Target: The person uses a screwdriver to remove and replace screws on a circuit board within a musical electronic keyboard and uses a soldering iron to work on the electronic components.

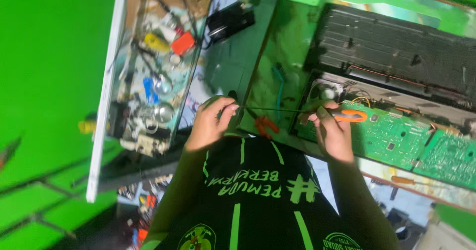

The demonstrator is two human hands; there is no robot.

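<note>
- The right hand has its grip closed around the orange handle of a screwdriver, fingers curled over it just above the green circuit board.
- The left hand pinches the far tip of the same tool's thin dark shaft between thumb and fingertips; so the tool lies level between both hands, above the tabletop's near edge.
- The tool looks slim: a long, straight, dark metal shaft and a short bright orange handle. The tip itself is hidden under the left fingers.
- As a judgement: the device is already opened up, its boards and small fan laid bare, but the tool is held off the work, not set on any screw, so the work on the board seems to be paused or not yet begun.
- Just below the shaft lies a pair of orange-handled pliers on the tabletop, untouched.
- Beyond the board sits a dark ribbed panel, part of the same opened device.
- Further left, a clear-walled tray holds a jumble of small parts, and a black box-like item lies near it.
</note>
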